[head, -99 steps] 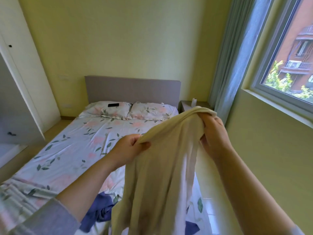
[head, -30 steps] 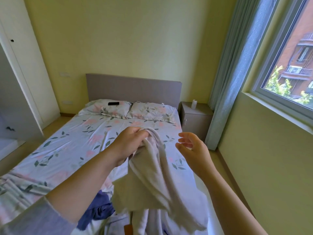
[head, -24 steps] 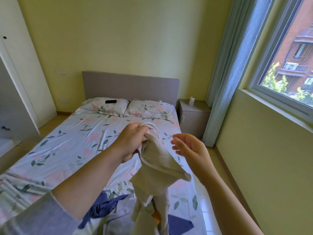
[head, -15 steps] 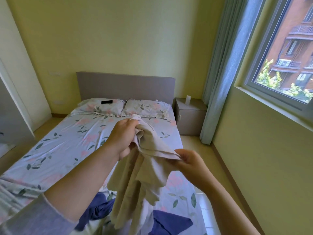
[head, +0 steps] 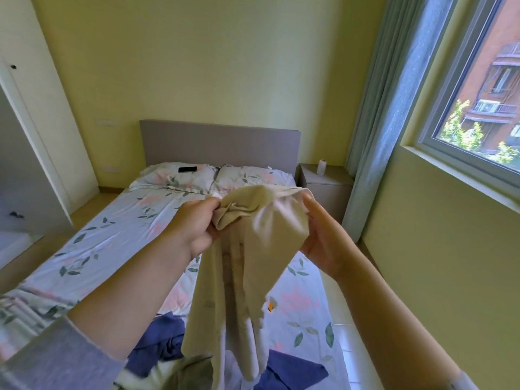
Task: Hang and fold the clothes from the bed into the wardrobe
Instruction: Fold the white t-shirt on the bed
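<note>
I hold a cream garment (head: 247, 266) up over the foot of the bed (head: 118, 243). My left hand (head: 194, 229) grips a bunched fold of its top edge. My right hand (head: 323, 237) holds the other side of the top, thumb up along the cloth and fingers behind it. The cloth hangs down between my arms. Dark blue clothes (head: 160, 344) lie crumpled on the floral sheet below it, with another blue piece (head: 292, 372) to the right. The white wardrobe (head: 31, 130) stands at the left with its door open.
Two floral pillows (head: 180, 177) lie at the grey headboard (head: 219, 144), a black phone (head: 187, 169) on the left one. A bedside cabinet (head: 323, 187) with a small white bottle stands right of the bed, by a blue curtain (head: 377, 108) and window.
My right hand let go of the garment, then took hold of it again. Both hands have now spread its top edge apart and raised it.
</note>
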The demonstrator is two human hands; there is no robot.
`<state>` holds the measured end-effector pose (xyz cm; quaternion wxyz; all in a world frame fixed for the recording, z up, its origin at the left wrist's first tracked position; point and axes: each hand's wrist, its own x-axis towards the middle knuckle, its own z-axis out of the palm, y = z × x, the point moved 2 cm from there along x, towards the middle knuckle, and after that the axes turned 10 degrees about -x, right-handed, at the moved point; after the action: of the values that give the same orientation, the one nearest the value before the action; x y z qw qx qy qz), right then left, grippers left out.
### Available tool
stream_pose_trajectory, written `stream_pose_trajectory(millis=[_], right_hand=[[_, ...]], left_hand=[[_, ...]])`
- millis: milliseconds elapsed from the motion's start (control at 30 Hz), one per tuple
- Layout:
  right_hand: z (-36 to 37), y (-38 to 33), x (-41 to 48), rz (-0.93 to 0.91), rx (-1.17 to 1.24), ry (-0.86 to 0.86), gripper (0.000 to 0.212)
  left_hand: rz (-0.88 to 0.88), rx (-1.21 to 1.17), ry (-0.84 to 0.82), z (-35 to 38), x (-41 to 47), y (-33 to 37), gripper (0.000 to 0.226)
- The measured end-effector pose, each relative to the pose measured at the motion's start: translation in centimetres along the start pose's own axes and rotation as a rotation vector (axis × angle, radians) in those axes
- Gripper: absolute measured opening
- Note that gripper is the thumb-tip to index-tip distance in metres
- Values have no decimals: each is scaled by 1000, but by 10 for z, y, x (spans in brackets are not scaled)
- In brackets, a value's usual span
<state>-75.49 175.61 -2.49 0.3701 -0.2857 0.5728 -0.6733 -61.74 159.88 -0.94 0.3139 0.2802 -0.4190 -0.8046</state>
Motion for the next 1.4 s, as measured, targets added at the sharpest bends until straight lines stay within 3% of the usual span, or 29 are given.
stream_pose_trajectory(millis=[133, 200, 267, 333, 433, 500, 533, 667, 833, 1000, 1100, 1300, 1400], right_hand=[[-5, 35, -5, -4, -210, -119, 52], [0, 52, -13, 9, -364, -205, 66], [8, 67, -18, 7, -546, -199, 81], [18, 80, -22, -2, -737, -162, 84], [31, 95, -22, -75, -859, -109, 61], [37, 98, -20, -162, -876, 10, 30], [38, 96, -17, -211, -859, 79, 21], [28, 80, -14, -207, -568, 162, 34], [19, 43, -7, -150, -158, 8, 29], [23, 11, 7, -78, 206, 106, 25], [27, -1, 12, -81, 288, 110, 21], [32, -22, 6, -148, 262, 72, 23], [31, -31, -1, -194, 268, 61, 22]], left_hand=[[11, -293, 25, 11, 2, 12, 24], [23, -345, 24, 16, 2, 14, 21], [21, -368, 7, 21, 2, 15, 19], [23, -376, -13, 26, 1, 14, 18], [28, -390, -66, 34, -1, 14, 18], [43, -372, -97, 36, -3, 16, 17], [53, -362, -106, 35, -4, 18, 17], [103, -299, -90, 21, 0, 27, 13], [53, 113, -124, -6, 4, 16, 25], [122, 435, -172, -30, -5, -2, 15], [115, 577, -266, -44, -16, -24, 24], [143, 768, -308, -43, -23, -58, 69], [193, 846, -316, -39, -19, -70, 62]])
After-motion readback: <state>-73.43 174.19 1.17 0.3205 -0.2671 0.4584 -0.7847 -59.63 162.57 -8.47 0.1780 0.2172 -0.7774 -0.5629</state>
